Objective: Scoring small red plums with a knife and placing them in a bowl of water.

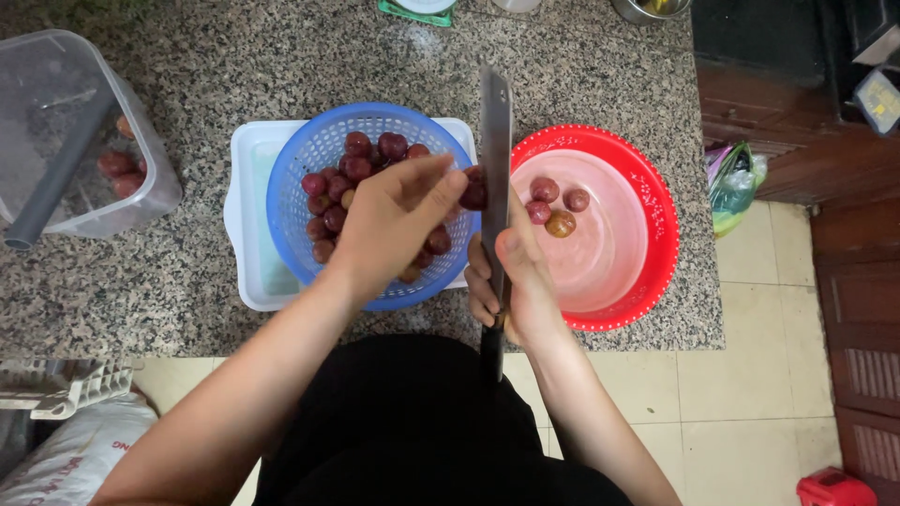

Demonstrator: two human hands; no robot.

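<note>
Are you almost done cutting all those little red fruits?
Not nearly. Four fruits lie in the red bowl, apparently done. The left hand holds one fruit against the knife gripped by the right hand. The blue basket is full of red fruits.

Left hand [394, 225] raised, fingertips pinched together, right hand [511, 281] fisted, thumb extended forward
</note>
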